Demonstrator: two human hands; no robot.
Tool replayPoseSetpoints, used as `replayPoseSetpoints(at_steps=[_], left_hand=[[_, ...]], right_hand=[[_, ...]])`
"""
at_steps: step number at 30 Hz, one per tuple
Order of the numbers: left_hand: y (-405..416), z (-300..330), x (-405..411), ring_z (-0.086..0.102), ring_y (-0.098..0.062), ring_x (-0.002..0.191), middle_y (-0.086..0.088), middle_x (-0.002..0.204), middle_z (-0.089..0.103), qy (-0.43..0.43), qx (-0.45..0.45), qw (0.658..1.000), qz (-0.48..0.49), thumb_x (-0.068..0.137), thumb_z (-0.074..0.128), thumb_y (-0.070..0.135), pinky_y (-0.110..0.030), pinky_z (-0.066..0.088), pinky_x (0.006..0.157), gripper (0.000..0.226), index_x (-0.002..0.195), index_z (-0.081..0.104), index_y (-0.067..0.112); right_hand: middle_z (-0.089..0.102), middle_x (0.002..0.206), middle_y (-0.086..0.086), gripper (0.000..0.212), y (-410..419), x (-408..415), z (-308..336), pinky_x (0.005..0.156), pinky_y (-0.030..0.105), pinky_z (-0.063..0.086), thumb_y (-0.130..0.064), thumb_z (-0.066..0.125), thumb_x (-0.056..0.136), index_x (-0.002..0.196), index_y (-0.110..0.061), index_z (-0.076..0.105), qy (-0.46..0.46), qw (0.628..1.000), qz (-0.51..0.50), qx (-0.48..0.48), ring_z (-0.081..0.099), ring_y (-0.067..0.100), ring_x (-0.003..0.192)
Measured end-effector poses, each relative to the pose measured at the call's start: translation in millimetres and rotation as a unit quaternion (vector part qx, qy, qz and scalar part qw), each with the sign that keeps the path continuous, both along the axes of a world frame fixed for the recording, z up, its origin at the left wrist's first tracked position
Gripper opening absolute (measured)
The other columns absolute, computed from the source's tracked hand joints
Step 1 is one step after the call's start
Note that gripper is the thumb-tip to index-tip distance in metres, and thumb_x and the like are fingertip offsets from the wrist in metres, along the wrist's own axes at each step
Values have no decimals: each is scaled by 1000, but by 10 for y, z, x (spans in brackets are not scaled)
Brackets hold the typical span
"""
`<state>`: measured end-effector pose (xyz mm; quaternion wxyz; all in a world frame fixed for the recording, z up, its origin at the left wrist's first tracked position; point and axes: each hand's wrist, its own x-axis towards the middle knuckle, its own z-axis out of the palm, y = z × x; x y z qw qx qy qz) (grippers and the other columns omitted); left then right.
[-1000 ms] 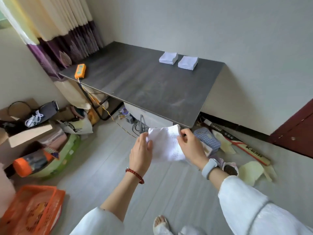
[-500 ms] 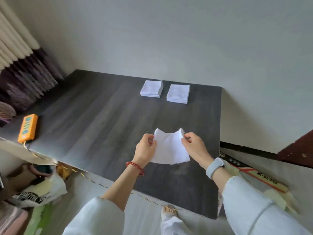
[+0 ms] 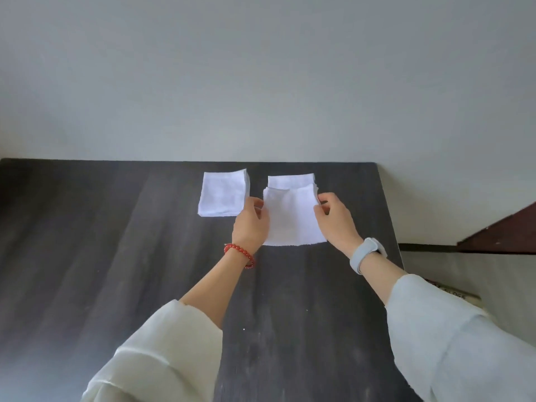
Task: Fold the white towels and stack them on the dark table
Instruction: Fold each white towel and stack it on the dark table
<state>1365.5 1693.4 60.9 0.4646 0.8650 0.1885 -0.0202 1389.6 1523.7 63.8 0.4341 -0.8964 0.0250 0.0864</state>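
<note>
A folded white towel point(image 3: 291, 217) hangs between my two hands over the dark table point(image 3: 116, 256). My left hand point(image 3: 251, 224) pinches its left edge and my right hand point(image 3: 336, 221) pinches its right edge. Its far edge overlaps the right stack of folded white towels point(image 3: 290, 181), most of which it hides. A second stack of folded white towels point(image 3: 223, 194) lies on the table just left of my left hand. Whether the held towel touches the right stack is unclear.
A pale wall point(image 3: 261, 82) runs directly behind the table's far edge. The table's right edge point(image 3: 391, 227) falls off to the floor, where a dark red door or cabinet point(image 3: 504, 233) stands. Dark tabletop stretches to the left and toward me.
I have moved up to the table and both hands have carried the towel forward, from over the table's near part to over the right stack by the wall.
</note>
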Motion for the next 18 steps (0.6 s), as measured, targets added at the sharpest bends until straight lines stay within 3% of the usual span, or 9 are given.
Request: replayPoseSetpoints(at_steps=[7,12,15,18], left_hand=[[97,-394,809,54,-20,83,2,91,55,-13,-17,1000,8,96,42,21,-35,50,75,20,113,48,12],[75,-643,986,54,-16,80,1,91,56,-17,8,1000,-10,97,41,21,-27,45,68,23,115,48,9],[75,-781,993,53,-14,80,-5,102,60,-18,43,998,-30,97,40,23,-25,45,69,25,116,48,9],[59,-854,953,54,-17,89,-7,121,53,-32,91,994,-47,96,43,24,-28,48,75,30,123,46,10]], right_hand=[[60,107,4,25,165,751,-331,76,37,46,-20,40,96,119,-14,47,3,999,-40,-36,55,21,90],[60,110,3,25,163,940,-554,81,38,51,-22,40,97,121,-17,46,18,996,-42,-75,57,21,93],[60,110,3,25,125,958,-661,80,37,51,-24,41,97,121,-17,45,40,994,-49,-84,57,19,91],[57,115,4,26,153,925,-706,75,28,49,-25,45,96,120,-15,46,17,991,-69,-117,56,16,89]])
